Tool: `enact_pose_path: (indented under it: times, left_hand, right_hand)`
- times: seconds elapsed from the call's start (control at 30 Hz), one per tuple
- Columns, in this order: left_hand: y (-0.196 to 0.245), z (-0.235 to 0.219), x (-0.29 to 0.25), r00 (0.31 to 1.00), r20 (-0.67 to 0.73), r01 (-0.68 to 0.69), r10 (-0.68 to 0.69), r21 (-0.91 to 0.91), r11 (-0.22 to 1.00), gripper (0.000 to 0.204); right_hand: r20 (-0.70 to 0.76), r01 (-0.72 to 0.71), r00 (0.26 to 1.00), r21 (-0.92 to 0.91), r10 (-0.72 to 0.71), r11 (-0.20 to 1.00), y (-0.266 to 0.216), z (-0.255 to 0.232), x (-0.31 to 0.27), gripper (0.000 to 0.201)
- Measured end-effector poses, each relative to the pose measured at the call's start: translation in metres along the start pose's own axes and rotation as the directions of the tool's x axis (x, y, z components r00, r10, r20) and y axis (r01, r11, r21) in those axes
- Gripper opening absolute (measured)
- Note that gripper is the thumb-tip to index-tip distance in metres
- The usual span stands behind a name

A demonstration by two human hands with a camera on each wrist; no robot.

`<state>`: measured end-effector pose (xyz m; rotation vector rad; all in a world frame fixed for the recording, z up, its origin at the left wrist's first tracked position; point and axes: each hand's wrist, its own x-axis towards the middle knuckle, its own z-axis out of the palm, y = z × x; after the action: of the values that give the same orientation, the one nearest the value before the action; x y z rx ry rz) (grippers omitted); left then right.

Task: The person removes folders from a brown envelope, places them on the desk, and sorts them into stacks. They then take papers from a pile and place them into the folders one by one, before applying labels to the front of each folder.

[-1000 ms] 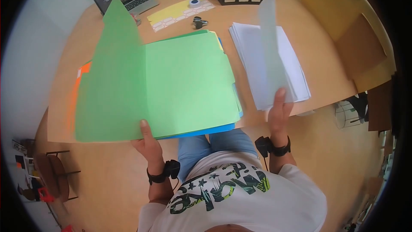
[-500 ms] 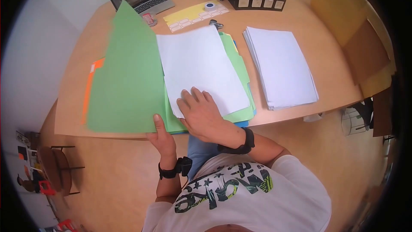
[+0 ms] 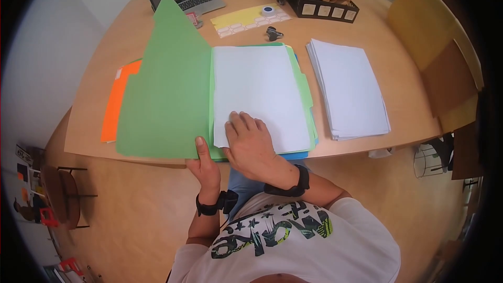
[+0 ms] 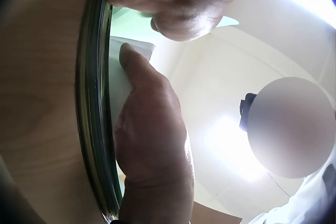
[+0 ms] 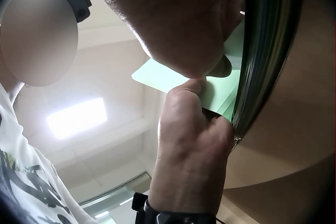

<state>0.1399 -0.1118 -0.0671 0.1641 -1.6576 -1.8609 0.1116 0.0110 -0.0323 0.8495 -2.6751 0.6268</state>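
Observation:
A green folder (image 3: 162, 94) lies spread wide near the table's front edge, its left cover raised. My left hand (image 3: 206, 170) holds that cover at its lower edge near the fold, thumb on the front and the other fingers hidden behind. White paper (image 3: 257, 84) lies on the folder's right half. My right hand (image 3: 251, 144) rests on the paper's lower left part, palm down with fingers slightly bent. In the right wrist view the left hand (image 5: 191, 134) is close below the right one at the folder edges. More folders, some blue, lie beneath the green one.
To the right is a stack of white paper (image 3: 348, 89); at left an orange folder (image 3: 114, 107) shows under the green cover. Farther back are a black clip (image 3: 273, 34), a yellow label sheet (image 3: 236, 22), a tape roll (image 3: 269, 11), a laptop (image 3: 201, 2) and a black file box (image 3: 327, 13).
My right hand has brought white paper from the right-hand stack onto the folder's right half. Since half a second ago the paper has straightened within the folder. The left hand has kept the cover raised.

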Motion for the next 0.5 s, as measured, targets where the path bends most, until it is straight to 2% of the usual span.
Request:
enact_pose_path:
  times: [0.23, 0.33, 0.43, 0.5]
  left_hand:
    - [0.007, 0.003, 0.002, 1.0, 0.015, 0.005, -0.005, 0.036, 0.999, 0.029]
    - [0.017, -0.001, 0.009, 0.993, 0.118, -0.011, -0.005, 0.137, 0.991, 0.03]
    - [0.009, -0.01, 0.018, 0.977, 0.212, -0.029, -0.034, 0.287, 0.957, 0.03]
    - [0.005, -0.009, 0.018, 0.974, 0.227, -0.082, 0.005, 0.331, 0.94, 0.03]
  right_hand:
    - [0.059, 0.061, 0.996, 0.104, -0.067, 0.993, 0.005, -0.018, -0.007, 0.076]
    - [0.102, 0.072, 0.992, 0.089, -0.081, 0.993, 0.018, -0.046, -0.018, 0.086]
    - [0.12, -0.015, 0.993, -0.034, 0.019, 0.999, 0.047, -0.07, -0.036, 0.091]
    - [0.162, -0.075, 0.983, -0.06, 0.084, 0.995, 0.067, -0.076, -0.048, 0.092]
